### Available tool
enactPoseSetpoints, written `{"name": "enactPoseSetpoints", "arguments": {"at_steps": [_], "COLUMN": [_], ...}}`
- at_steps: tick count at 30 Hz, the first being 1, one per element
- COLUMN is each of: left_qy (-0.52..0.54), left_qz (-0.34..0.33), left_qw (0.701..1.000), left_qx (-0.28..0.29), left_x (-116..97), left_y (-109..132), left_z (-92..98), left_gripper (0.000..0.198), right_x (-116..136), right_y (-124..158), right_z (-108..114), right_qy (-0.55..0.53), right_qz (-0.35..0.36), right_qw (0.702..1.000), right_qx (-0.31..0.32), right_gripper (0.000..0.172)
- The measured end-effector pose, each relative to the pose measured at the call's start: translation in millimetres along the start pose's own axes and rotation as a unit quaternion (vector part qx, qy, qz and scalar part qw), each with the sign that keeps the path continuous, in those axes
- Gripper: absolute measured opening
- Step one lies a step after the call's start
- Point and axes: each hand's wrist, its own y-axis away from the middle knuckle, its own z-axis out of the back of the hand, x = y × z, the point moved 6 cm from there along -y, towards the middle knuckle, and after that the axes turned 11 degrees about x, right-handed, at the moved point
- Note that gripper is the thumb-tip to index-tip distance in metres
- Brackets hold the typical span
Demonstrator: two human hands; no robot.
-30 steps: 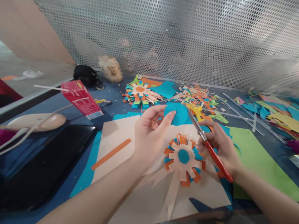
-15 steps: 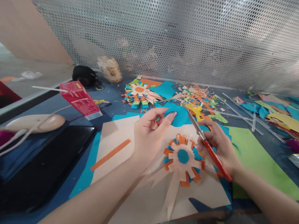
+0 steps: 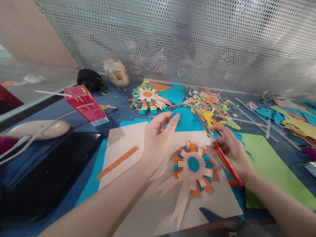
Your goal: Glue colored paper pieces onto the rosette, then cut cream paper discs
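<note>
Between thumb and fingers, my left hand (image 3: 160,138) pinches a rounded piece of blue paper (image 3: 184,118). My right hand (image 3: 230,148) grips a pair of scissors (image 3: 223,158) with red handles, the blades pointing up and left beside the blue piece. Whether the blades touch it I cannot tell. Below and between the hands a paper rosette (image 3: 194,164) in blue, cream and orange, with two cream tails, lies on a cream sheet (image 3: 138,210). An orange paper strip (image 3: 118,163) rests left of my left hand on the same sheet.
At left are a black phone-like slab (image 3: 49,174), a red drink carton (image 3: 86,104) with a straw, and a glue gun-shaped pale object (image 3: 49,128). Behind lie another rosette (image 3: 148,95) and paper scraps (image 3: 209,98). A green sheet (image 3: 269,171) is at right; a perforated metal panel (image 3: 182,59) stands behind.
My left hand and the blue paper have shifted slightly up and left. The right hand with the scissors has moved slightly, and the gap between blades and paper looks a little wider.
</note>
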Motion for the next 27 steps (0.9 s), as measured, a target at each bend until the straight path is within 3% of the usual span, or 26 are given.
{"name": "enactPoseSetpoints", "arguments": {"at_steps": [5,16,27], "left_qy": [0.031,-0.024,-0.045], "left_qz": [0.054,0.037,0.019], "left_qw": [0.998,0.993,0.997], "left_qx": [0.012,0.109,0.053], "left_x": [12,0,2], "left_y": [-3,2,1], "left_z": [-2.3,-16.1,-8.7], "left_gripper": [0.006,0.018,0.017], "right_x": [-4,-2,-2], "right_y": [-4,-3,-2], "right_z": [4,0,-2], "right_qy": [0.014,0.007,0.005], "right_qz": [-0.017,-0.013,-0.001], "right_qw": [0.999,1.0,1.0], "right_qx": [-0.024,-0.015,-0.004], "right_gripper": [0.046,0.049,0.05]}}
